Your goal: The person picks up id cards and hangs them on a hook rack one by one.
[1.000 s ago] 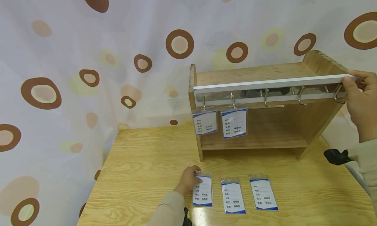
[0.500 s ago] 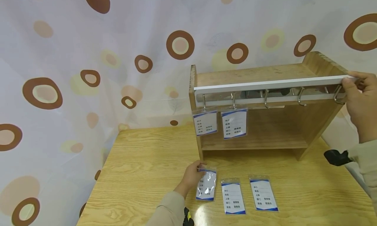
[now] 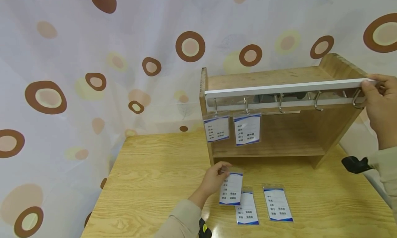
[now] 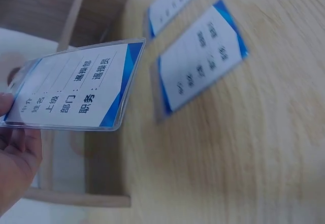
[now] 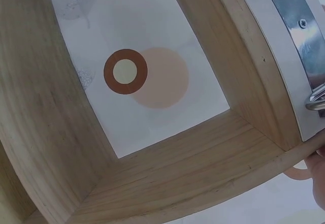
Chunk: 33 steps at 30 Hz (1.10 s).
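Pinching one card (image 3: 232, 189), the left hand (image 3: 212, 179) is by the shelf (image 3: 285, 134); the right hand (image 3: 383, 107) grips its end. Two cards (image 3: 248, 130) hang on it, two others (image 3: 278, 204) lie in front.

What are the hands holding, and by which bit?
The left hand pinches an ID badge by its top-left corner; the right hand grips the wooden shelf at its upper right front corner.

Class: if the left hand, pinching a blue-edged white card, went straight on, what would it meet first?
Probably the flat, light-brown wooden lower shelf; depth is unclear, so the left hand might pass beneath.
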Motion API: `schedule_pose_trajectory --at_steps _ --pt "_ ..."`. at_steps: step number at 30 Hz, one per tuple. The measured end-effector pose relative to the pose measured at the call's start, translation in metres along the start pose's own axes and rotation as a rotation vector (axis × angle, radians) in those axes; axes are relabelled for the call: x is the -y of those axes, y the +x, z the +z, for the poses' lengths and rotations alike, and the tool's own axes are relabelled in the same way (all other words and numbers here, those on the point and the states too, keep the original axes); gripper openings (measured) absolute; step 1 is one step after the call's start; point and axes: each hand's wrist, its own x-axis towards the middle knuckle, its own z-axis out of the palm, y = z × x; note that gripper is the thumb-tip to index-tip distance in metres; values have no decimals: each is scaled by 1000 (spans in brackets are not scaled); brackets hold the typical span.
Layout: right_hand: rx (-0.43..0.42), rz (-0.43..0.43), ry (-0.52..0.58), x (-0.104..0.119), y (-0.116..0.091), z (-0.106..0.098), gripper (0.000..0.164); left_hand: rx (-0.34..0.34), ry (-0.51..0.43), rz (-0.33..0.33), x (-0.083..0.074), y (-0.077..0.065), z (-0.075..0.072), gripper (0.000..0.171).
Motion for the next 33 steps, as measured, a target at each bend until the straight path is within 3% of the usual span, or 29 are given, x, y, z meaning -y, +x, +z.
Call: schedule_pose_trajectory --at_steps 10,16,21,29,33 --pt "25 64 -1 8 2 1 15 29 -65 65 -41 9 8 22" --pt "0 90 33 11 4 2 13 39 -59 155 -63 15 9 23" --pt "0 101 4 12 6 1 14 43 -76 192 -78 22 7 23" --pt "2 74 60 11 7 3 12 32 -104 211 -96 31 3 24" --pt "9 68 149 11 7 4 13 25 -113 212 -103 35 1 24"
